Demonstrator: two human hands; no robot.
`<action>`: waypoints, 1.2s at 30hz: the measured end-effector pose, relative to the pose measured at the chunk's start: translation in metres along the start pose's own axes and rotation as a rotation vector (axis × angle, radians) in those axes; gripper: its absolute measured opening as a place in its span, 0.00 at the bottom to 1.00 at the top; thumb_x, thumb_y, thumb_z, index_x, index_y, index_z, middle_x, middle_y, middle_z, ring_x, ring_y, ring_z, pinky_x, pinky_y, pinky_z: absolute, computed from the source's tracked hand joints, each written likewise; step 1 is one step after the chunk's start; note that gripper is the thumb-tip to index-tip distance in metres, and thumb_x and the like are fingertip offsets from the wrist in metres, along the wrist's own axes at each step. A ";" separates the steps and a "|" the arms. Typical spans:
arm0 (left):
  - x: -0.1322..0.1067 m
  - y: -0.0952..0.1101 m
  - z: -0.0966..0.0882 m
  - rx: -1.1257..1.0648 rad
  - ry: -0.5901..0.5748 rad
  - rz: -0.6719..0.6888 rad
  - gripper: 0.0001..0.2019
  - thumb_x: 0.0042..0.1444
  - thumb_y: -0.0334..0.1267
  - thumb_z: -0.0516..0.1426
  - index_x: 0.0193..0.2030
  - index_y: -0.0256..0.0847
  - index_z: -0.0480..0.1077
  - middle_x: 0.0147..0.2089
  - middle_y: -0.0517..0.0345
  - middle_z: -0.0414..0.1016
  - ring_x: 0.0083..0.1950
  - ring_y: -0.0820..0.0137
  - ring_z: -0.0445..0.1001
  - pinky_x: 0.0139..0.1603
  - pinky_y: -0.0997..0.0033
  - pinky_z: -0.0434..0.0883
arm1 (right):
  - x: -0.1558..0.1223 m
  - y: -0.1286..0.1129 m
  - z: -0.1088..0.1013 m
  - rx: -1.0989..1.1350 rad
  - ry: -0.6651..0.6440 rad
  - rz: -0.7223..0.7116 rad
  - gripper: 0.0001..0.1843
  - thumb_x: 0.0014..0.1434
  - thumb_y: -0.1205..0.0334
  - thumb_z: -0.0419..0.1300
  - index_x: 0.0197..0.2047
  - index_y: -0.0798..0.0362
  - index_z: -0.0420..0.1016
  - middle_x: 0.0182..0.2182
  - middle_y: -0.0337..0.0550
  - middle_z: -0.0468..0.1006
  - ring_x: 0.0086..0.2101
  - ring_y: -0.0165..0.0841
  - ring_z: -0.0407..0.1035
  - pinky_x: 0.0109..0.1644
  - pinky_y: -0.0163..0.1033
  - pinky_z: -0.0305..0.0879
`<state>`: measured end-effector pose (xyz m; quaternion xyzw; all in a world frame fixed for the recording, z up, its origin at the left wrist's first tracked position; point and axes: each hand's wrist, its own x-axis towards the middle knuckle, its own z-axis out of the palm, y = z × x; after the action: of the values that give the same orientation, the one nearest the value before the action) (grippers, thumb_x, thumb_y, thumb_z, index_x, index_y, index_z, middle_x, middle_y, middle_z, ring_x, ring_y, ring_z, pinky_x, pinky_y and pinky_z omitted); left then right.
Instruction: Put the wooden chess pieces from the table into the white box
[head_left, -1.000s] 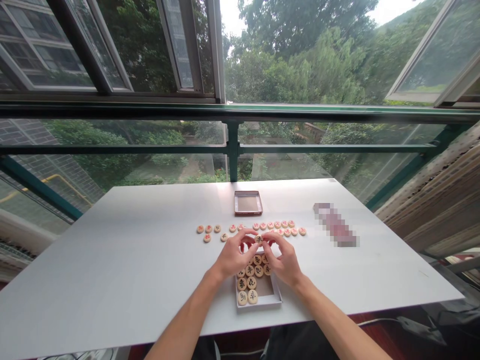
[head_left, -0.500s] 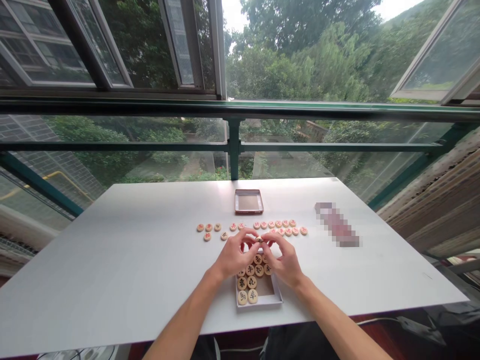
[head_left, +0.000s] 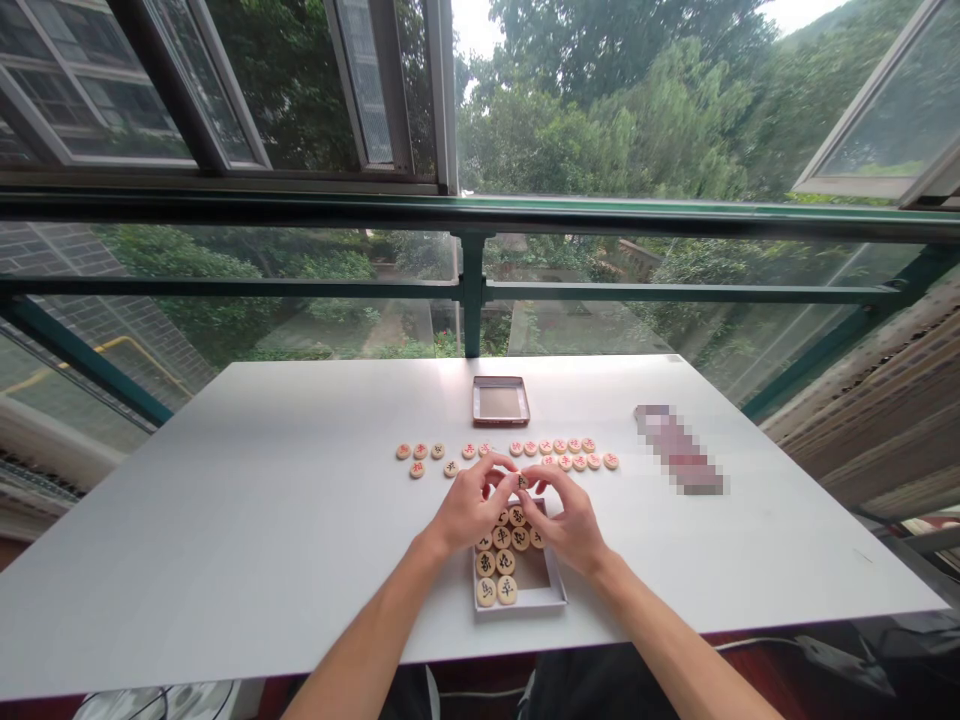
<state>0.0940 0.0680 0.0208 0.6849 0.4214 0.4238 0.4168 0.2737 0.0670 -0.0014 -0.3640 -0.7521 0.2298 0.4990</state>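
Through the wide window I see green trees [head_left: 615,120], and in front of the glass runs a dark green railing [head_left: 472,310]. Below it a white table [head_left: 247,530] reaches toward the seated person, whose two bare forearms come over its near edge. The left hand [head_left: 466,512] and the right hand [head_left: 568,515] are raised over the far side of a shallow open box [head_left: 525,606], their fingertips meeting. The box lies on the table close to the person; round wooden pieces [head_left: 505,562] with black signs fill its left part and its far rows, while the bottom at near right is bare. To the right, well apart from the hands, lies a pinkish thing [head_left: 679,455], blurred in blocks, so I cannot say what it is. A second shallow tray [head_left: 499,404] rests farther back, near the railing. Between this tray and the hands, loose pieces [head_left: 574,446] lie flat on the table: at the right two rows with red signs, at the left a looser group; some are partly covered by the fingers. The smallest matter is the held piece [head_left: 523,481] — both hands pinch it between thumbs and fingers, tilted, above the far rim of the box.
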 end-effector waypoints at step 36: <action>0.000 0.000 -0.001 0.027 -0.039 0.036 0.11 0.63 0.37 0.57 0.52 0.44 0.68 0.40 0.56 0.80 0.39 0.69 0.78 0.32 0.74 0.66 | 0.000 0.001 -0.002 0.037 0.017 0.064 0.11 0.64 0.65 0.60 0.50 0.48 0.72 0.40 0.44 0.78 0.37 0.35 0.72 0.42 0.43 0.72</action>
<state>0.0929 0.0681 0.0216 0.7060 0.4065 0.4121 0.4081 0.2760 0.0673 -0.0011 -0.3808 -0.7314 0.2564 0.5043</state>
